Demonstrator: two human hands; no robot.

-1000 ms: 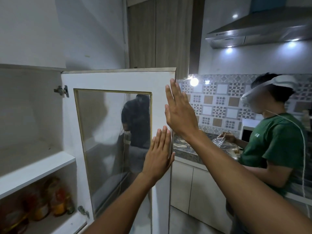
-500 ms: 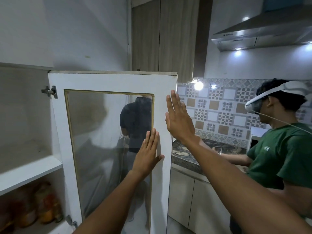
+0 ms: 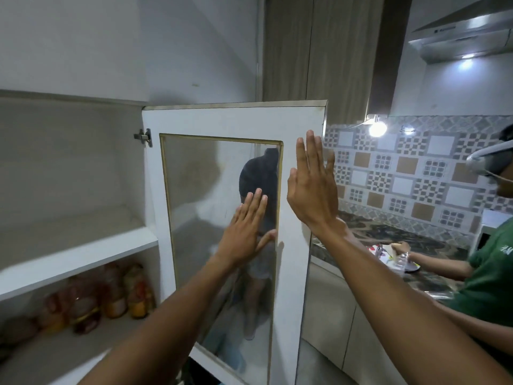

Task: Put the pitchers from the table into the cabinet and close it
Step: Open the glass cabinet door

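The white cabinet door (image 3: 291,273), with a glass pane framed in gold trim, stands partly open in front of me, hinged at its left edge. My left hand (image 3: 245,232) lies flat on the glass near the pane's right side, fingers apart and pointing up. My right hand (image 3: 312,187) is raised flat at the door's free right edge, holding nothing. The cabinet (image 3: 83,257) is open on the left, its upper shelf bare. Several blurred jars or bottles (image 3: 111,295) stand on the lower shelf. No pitcher can be made out clearly.
Another person (image 3: 488,276) in a green shirt and a headset works at the dark stone counter (image 3: 402,243) on the right. A patterned tile wall, a bright lamp (image 3: 377,128) and a range hood (image 3: 466,31) lie beyond. A wooden tall unit stands behind the door.
The door has swung a little towards the cabinet, narrowing the opening. My left hand slid left from the door's frame onto the glass. My right hand stayed at the door's right edge.
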